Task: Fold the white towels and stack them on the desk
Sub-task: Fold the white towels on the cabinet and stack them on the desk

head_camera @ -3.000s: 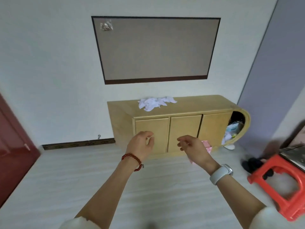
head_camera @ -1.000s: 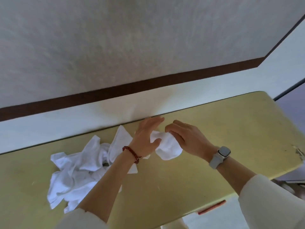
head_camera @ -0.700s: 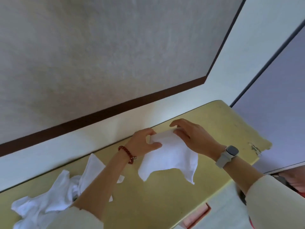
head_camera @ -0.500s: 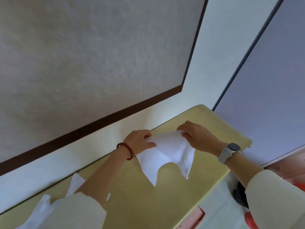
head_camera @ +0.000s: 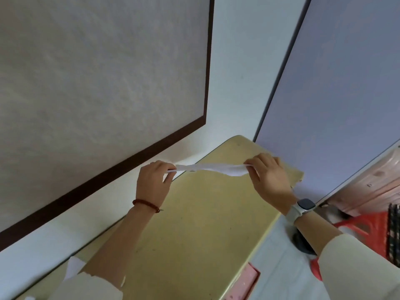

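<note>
White towel (head_camera: 213,168) stretched between both hands, above desk (head_camera: 201,230)

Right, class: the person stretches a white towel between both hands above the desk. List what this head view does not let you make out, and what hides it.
- Towel: seen edge-on, so any fold is hidden; its ends are buried in the left hand and right hand.
- Remaining towels: one corner shows; the left sleeve and the frame edge hide the rest.
- Desk: its front is out of sight below.
- Red stool: partly behind the right forearm.
</note>
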The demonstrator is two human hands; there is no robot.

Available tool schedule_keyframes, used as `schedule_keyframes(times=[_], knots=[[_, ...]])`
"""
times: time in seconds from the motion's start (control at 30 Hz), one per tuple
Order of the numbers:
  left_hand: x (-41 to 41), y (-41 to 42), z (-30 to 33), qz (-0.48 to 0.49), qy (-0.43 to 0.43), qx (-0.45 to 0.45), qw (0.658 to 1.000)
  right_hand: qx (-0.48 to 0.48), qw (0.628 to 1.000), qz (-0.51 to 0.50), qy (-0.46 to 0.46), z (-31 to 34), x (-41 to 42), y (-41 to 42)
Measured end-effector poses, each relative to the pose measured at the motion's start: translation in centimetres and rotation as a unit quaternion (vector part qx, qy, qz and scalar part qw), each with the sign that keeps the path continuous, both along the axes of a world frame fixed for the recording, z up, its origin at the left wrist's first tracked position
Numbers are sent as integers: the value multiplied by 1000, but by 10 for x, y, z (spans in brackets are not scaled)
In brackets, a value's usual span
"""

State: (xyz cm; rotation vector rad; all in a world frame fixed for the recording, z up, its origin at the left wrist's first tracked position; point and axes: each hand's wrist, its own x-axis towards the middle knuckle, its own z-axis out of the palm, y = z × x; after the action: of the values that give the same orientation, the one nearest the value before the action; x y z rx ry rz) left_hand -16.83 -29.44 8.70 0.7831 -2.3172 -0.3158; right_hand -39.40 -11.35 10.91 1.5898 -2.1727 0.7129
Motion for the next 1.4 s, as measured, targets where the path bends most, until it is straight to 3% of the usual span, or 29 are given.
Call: schedule_keyframes(times=[0.2, 0.3, 0.4, 0.5, 0.67, 0.77, 0.87, 0.97, 1.4], knots=[[60, 45, -89, -49, -152, 27, 987, 127, 989, 33, -64, -100, 39, 64], [90, 71, -137, -64, -223, 119, 965, 237, 964, 63, -103, -149, 64, 95], [113, 94, -165, -42, -304, 249, 919, 338, 924, 99, -152, -179, 86, 117], [117, 102, -172, -27, -305, 328, 894, 384, 896, 72, -210, -182, 99, 123], [102, 83, -164, 82, -166, 454, 871, 255, 854, -76, -448, -174, 94, 107], [82, 65, -155, 122, -85, 495, 856, 182, 823, -141, -519, -172, 81, 86], [57, 49, -154, 130, -27, 519, 844, 123, 819, -167, -535, -172, 69, 64], [36, 36, -161, 146, -11, 495, 856, 102, 814, -186, -541, -181, 59, 45], [9, -1, -203, 167, -73, 419, 889, 117, 835, -234, -484, -218, 38, 1]])
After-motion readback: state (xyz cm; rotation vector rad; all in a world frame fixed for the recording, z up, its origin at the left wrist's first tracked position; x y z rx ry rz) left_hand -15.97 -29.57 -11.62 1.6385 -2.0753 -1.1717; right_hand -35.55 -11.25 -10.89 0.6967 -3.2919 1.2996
